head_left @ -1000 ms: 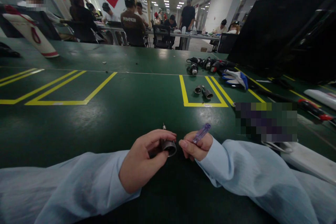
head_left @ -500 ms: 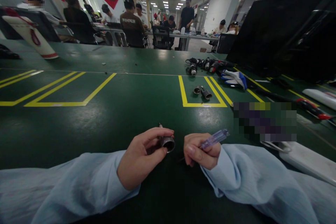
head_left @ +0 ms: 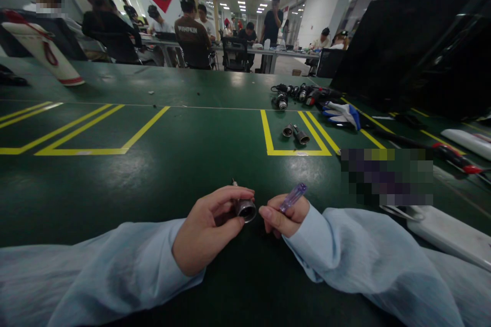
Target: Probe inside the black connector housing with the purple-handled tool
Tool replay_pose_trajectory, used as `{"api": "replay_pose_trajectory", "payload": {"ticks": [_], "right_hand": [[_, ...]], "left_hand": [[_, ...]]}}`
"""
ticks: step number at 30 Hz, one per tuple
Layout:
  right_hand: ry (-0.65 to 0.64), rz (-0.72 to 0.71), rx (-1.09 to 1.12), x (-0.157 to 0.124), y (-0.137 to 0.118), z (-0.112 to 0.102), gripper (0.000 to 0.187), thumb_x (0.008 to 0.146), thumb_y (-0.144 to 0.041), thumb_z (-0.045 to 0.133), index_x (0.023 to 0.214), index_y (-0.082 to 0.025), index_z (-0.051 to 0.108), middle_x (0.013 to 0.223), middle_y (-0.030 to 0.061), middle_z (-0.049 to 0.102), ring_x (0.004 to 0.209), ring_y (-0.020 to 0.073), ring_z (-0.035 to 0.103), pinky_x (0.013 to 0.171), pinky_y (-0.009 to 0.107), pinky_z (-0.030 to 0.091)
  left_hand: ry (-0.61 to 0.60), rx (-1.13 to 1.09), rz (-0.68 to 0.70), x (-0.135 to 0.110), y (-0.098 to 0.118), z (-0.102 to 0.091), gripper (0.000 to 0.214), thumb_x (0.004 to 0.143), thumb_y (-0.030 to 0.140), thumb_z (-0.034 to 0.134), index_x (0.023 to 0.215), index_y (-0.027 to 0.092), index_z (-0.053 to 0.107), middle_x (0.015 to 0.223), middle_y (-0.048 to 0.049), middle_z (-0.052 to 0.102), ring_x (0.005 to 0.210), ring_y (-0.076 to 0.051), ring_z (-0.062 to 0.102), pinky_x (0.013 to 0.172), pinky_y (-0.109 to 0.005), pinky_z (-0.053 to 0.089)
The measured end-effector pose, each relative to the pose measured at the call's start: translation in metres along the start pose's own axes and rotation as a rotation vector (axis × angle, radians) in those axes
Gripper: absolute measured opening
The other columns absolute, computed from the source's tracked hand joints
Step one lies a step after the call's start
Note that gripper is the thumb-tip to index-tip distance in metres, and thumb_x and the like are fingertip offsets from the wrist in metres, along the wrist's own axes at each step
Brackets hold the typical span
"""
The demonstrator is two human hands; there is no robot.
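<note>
My left hand is closed round a metal cup-shaped part, its open end turned toward my right hand. A thin pin sticks out at the part's far side, above my fingers. Just to the right, my right hand grips a screwdriver by its clear purple handle, which slants up to the right. The screwdriver's tip is hidden by my fingers. A small gap lies between the two hands. Beyond them, two similar metal parts lie inside a yellow-taped box.
Dark cabled parts and a blue-and-white glove lie at the back right of the green table. A red-and-black tool and a white object are on the right. A dark monitor stands behind. People sit at far tables.
My right hand has moved left, closer to the metal part, and the screwdriver handle has tilted more upright. My left hand has stayed almost still.
</note>
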State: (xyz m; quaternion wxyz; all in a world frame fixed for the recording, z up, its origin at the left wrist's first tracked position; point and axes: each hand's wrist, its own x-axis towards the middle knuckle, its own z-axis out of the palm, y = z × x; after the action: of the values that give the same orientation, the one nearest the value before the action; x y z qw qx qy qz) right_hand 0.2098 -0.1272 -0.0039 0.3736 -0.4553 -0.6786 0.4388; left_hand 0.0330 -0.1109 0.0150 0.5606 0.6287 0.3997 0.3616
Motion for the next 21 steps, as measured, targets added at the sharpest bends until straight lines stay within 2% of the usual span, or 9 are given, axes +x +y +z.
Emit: {"api": "replay_pose_trajectory", "payload": {"ticks": [3, 5, 10, 13, 15, 18, 21], "right_hand": [[-0.077, 0.277, 0.238, 0.001, -0.001, -0.002, 0.042, 0.078, -0.047, 0.051, 0.056, -0.011, 0.057, 0.042, -0.0014, 0.052, 0.035, 0.0036, 0.044, 0.036, 0.014, 0.033], [-0.150, 0.387, 0.405, 0.003, -0.002, -0.005, 0.041, 0.074, -0.049, 0.056, 0.059, -0.010, 0.058, 0.047, 0.0004, 0.058, 0.036, 0.0042, 0.048, 0.036, 0.014, 0.037], [-0.303, 0.401, 0.669, 0.009, -0.001, -0.014, 0.034, 0.075, -0.041, 0.060, 0.064, -0.008, 0.062, 0.055, 0.0041, 0.066, 0.041, 0.0058, 0.056, 0.040, 0.015, 0.044], [-0.308, 0.285, 0.790, 0.009, 0.002, -0.016, 0.032, 0.078, -0.039, 0.057, 0.068, -0.009, 0.064, 0.060, 0.0048, 0.068, 0.046, 0.0063, 0.058, 0.044, 0.015, 0.046], [-0.237, 0.133, 0.758, 0.008, 0.002, -0.016, 0.030, 0.080, -0.037, 0.055, 0.071, -0.010, 0.065, 0.065, 0.0052, 0.069, 0.050, 0.0070, 0.060, 0.048, 0.017, 0.048], [-0.071, -0.143, 0.502, 0.004, 0.000, -0.013, 0.028, 0.083, -0.032, 0.053, 0.075, -0.010, 0.068, 0.071, 0.0070, 0.068, 0.056, 0.0084, 0.060, 0.054, 0.021, 0.050], [0.052, -0.352, 0.170, 0.001, -0.004, -0.009, 0.026, 0.084, -0.025, 0.049, 0.077, -0.009, 0.068, 0.071, 0.0085, 0.067, 0.058, 0.0097, 0.060, 0.057, 0.022, 0.050]], "left_hand": [[-0.008, -0.034, -0.005, 0.002, -0.001, -0.001, 0.033, 0.062, 0.010, 0.059, 0.095, 0.014, 0.063, 0.102, -0.0090, 0.064, 0.091, -0.022, 0.063, 0.083, -0.032, 0.051], [-0.014, -0.056, -0.011, 0.003, -0.002, -0.003, 0.034, 0.063, 0.010, 0.060, 0.097, 0.015, 0.062, 0.102, -0.0085, 0.065, 0.092, -0.022, 0.063, 0.084, -0.033, 0.050], [-0.027, -0.096, -0.017, 0.004, -0.005, -0.005, 0.035, 0.065, 0.011, 0.060, 0.100, 0.017, 0.061, 0.100, -0.0071, 0.067, 0.096, -0.023, 0.062, 0.086, -0.034, 0.049], [-0.030, -0.096, -0.018, 0.004, -0.007, -0.006, 0.035, 0.067, 0.011, 0.060, 0.101, 0.018, 0.060, 0.100, -0.0061, 0.067, 0.094, -0.021, 0.063, 0.085, -0.033, 0.050], [-0.029, -0.094, -0.018, 0.005, -0.007, -0.006, 0.035, 0.068, 0.011, 0.060, 0.103, 0.018, 0.060, 0.100, -0.0054, 0.067, 0.092, -0.020, 0.063, 0.084, -0.032, 0.050], [-0.021, -0.086, -0.015, 0.006, -0.006, -0.005, 0.035, 0.069, 0.010, 0.059, 0.103, 0.018, 0.059, 0.099, -0.0057, 0.067, 0.092, -0.020, 0.063, 0.084, -0.031, 0.049], [-0.012, -0.074, -0.019, 0.007, -0.005, -0.004, 0.035, 0.068, 0.011, 0.059, 0.102, 0.016, 0.058, 0.101, -0.0069, 0.066, 0.093, -0.020, 0.063, 0.084, -0.031, 0.049]]}}
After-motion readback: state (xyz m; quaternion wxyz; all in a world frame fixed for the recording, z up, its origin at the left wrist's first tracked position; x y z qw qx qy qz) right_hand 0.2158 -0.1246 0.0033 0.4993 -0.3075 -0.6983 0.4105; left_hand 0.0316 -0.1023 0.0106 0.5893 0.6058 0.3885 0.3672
